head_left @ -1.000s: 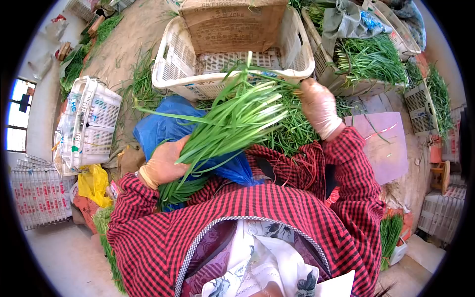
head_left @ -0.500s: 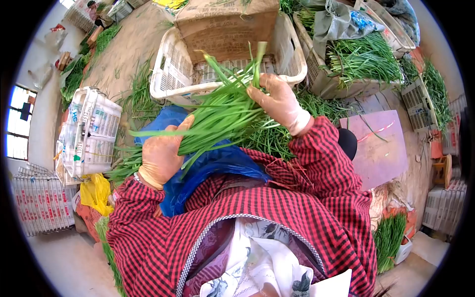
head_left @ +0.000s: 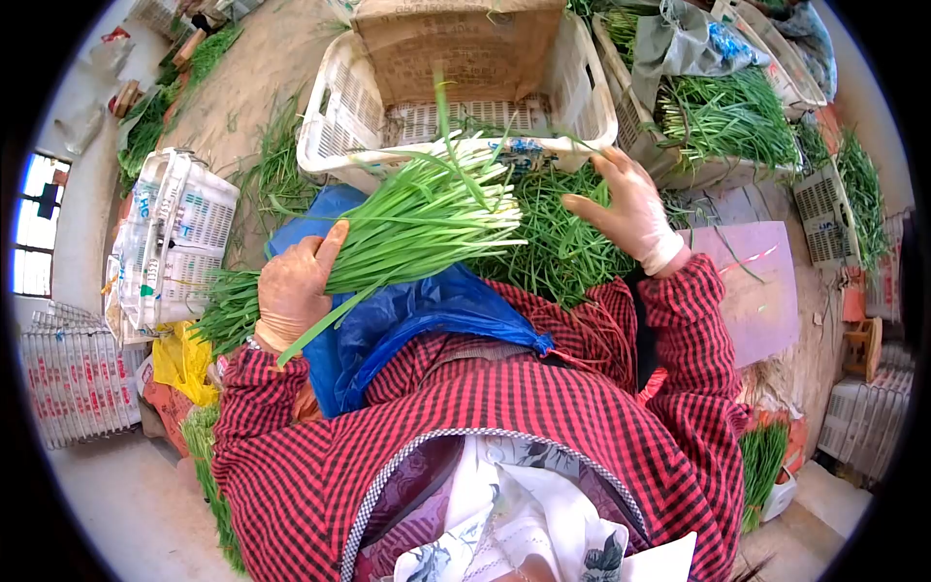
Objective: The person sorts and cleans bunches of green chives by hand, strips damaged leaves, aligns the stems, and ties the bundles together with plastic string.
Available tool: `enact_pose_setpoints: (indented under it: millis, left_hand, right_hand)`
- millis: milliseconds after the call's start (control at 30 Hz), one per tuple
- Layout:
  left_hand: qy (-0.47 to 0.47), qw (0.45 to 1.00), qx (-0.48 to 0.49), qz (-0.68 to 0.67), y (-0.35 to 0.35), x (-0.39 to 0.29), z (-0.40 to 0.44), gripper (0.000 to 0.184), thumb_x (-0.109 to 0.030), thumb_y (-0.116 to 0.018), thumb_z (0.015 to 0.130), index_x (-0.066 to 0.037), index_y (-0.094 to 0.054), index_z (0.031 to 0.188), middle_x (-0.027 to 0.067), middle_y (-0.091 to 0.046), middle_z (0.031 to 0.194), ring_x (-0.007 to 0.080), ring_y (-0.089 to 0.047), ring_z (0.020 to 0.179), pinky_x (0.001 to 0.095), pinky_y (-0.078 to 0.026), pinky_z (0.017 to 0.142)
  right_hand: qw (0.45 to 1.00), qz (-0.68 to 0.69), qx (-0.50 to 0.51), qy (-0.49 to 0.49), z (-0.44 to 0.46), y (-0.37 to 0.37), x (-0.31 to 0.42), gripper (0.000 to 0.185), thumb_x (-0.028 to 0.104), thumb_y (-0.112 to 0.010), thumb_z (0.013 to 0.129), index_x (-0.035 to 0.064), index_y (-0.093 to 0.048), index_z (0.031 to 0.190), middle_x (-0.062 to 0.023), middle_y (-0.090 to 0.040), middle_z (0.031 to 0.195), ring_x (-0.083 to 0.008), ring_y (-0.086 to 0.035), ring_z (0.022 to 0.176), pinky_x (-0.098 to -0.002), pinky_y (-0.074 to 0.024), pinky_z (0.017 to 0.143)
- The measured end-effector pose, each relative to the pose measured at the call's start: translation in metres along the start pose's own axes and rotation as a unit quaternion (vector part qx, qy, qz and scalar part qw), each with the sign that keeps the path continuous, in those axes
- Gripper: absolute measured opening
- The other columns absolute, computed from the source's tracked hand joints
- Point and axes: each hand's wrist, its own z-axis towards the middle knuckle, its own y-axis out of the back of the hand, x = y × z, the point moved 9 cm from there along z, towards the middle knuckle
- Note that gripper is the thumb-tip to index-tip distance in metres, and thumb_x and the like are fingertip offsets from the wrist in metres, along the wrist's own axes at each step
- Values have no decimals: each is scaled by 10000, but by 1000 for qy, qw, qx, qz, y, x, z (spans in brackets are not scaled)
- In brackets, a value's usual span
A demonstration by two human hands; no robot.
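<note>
Head camera: the left hand (head_left: 293,291) grips a bunch of green stalks (head_left: 417,228) by its leafy part, seemingly so the pale ends jut toward the right hand (head_left: 628,213), whose fingers are spread. Blue plastic (head_left: 427,312) beneath probably shields the clothing (head_left: 533,407); beyond stands a white crate (head_left: 335,167).

1. Hands: two, comprising one left hand (head_left: 294,291) and one right hand (head_left: 626,209).
2. Held chive bunch (head_left: 417,218): one; individual stalks too numerous to count.
3. Open white crate (head_left: 335,107), front: one.
4. Printed brown sheet (head_left: 461,48) inside it: one.
5. Blue plastic sheet (head_left: 427,310), lap: one.
6. Yellow plastic bag (head_left: 184,364): one.
7. Pink board (head_left: 747,291): one.
8. Window (head_left: 37,218): one.
9. Stacked white crates (head_left: 194,238), left: exact count indeterminable.
</note>
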Motion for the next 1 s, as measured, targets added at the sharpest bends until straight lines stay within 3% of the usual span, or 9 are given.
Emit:
enact_pose_setpoints:
  millis: [133,267,367,433,567,700,767,833,1000]
  left_hand:
    - [-37,999,-9,1,5,-24,9,774,-8,-641,676,-163,-497,1421,64,-589,915,276,-630,791,396,-506,630]
    - [-52,998,-20,-18,6,-37,11,771,-9,-654,673,-149,-499,1415,53,-591,922,257,-624,821,378,-504,662]
    - [-45,998,-24,-33,-8,-30,2,788,-14,-675,661,-147,-496,1417,56,-609,961,261,-630,839,378,-509,681]
    - [-28,997,-27,-68,-16,-24,-1,760,-27,-680,683,-143,-500,1412,59,-628,1018,277,-635,854,390,-514,697]
    - [-24,994,-56,-89,-23,-20,-3,730,-42,-688,709,-141,-503,1408,67,-640,1044,296,-639,859,407,-515,704]
    - [2,989,-96,-114,-31,3,-14,722,-60,-705,722,-151,-504,1410,80,-643,988,297,-644,848,410,-507,682]
    - [37,991,-95,-83,-32,14,-20,727,-57,-701,726,-152,-501,1418,83,-640,981,297,-643,844,411,-505,675]
    - [57,992,-80,-74,-35,18,-22,743,-52,-696,729,-154,-486,1435,86,-639,980,302,-642,846,413,-506,677]
    - [38,991,-120,-34,-24,6,-17,774,-22,-691,717,-156,-470,1446,90,-638,1061,310,-643,871,410,-520,700]
  right_hand:
    - [997,-2,41,62,38,-32,91,996,683,-693,765,-95,-452,1340,-328,-449,1398,-452,-406,1342,-489,-282,1156]
    - [995,3,18,96,47,-78,121,698,578,-652,873,-37,-600,1199,-239,-618,1175,-384,-530,1221,-480,-340,1105]
    - [966,201,64,153,39,-82,137,379,377,-596,986,5,-669,1005,-120,-667,957,-265,-622,1010,-416,-455,958]
    - [839,537,80,-34,33,-77,113,258,240,-552,1022,27,-654,920,-22,-617,718,-147,-628,767,-295,-498,798]
    - [754,642,41,-130,16,-38,90,275,286,-528,1045,54,-610,923,36,-559,710,-44,-504,548,-190,-409,497]
    - [800,555,119,-196,-5,-21,21,255,286,-545,1038,58,-627,957,69,-541,686,-21,-410,482,-209,-375,461]
    - [916,224,211,-259,-24,-35,-34,224,267,-642,954,70,-686,1051,-43,-660,815,-181,-621,622,-323,-499,594]
    - [997,-49,54,-3,-13,-3,-1,234,229,-696,882,63,-710,1046,-105,-686,984,-291,-669,872,-397,-520,789]
    - [977,170,-108,65,18,15,84,144,164,-714,859,50,-732,946,-91,-674,948,-287,-625,971,-401,-484,873]
